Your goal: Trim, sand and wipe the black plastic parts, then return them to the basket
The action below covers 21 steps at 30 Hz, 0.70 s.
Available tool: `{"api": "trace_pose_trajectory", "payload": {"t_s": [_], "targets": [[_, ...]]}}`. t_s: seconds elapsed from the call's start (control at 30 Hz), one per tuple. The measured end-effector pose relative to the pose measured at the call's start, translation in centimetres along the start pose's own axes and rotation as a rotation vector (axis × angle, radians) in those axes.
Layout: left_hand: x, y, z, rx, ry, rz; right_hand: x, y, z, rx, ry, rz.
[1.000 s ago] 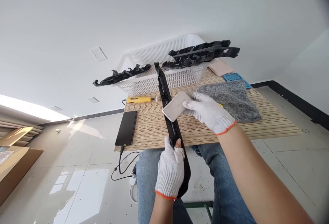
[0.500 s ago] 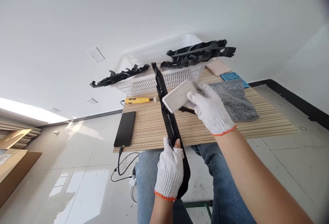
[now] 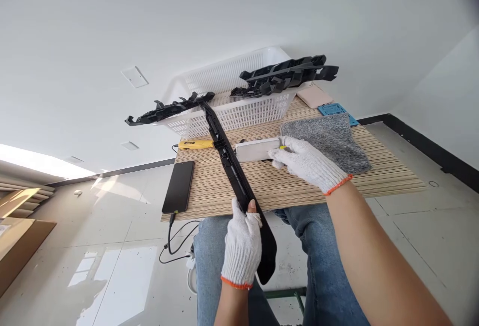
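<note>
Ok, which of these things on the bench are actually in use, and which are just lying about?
In hand: long black plastic strip in the left hand; white rectangular block in the right hand.
Lying about: yellow pen-shaped tool, black phone, grey cloth, white plastic mesh basket, blue pad.

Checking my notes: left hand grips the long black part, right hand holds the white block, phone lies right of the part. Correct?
One slip: the head view shows the phone lying left of the long black part, not right. The left hand grips that part and the right hand holds the white block, as noted.
</note>
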<state>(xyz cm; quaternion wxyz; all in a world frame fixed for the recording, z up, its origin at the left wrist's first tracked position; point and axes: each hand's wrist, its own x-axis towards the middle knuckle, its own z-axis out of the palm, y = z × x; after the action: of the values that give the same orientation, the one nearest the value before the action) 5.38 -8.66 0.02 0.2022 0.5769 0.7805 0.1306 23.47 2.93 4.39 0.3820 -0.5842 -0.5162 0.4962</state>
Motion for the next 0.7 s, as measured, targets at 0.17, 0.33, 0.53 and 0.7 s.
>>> {"api": "trace_pose_trajectory", "payload": {"t_s": [0.17,0.33,0.53,0.7], "targets": [[0.0,0.0,0.4,0.13,-0.004,0.077,-0.3,-1.0,0.5,0.345,-0.011,0.066],[0.0,-0.7,0.7,0.203,-0.031,0.143,-0.5,-2.2,1.4,0.549,-0.048,0.036],[-0.1,-0.9,0.6,0.127,-0.008,0.132,-0.3,-0.8,3.2,0.256,-0.005,-0.101],[-0.1,-0.9,1.2,0.006,0.044,0.105,0.3,0.3,3.4,0.179,0.077,-0.164]]}}
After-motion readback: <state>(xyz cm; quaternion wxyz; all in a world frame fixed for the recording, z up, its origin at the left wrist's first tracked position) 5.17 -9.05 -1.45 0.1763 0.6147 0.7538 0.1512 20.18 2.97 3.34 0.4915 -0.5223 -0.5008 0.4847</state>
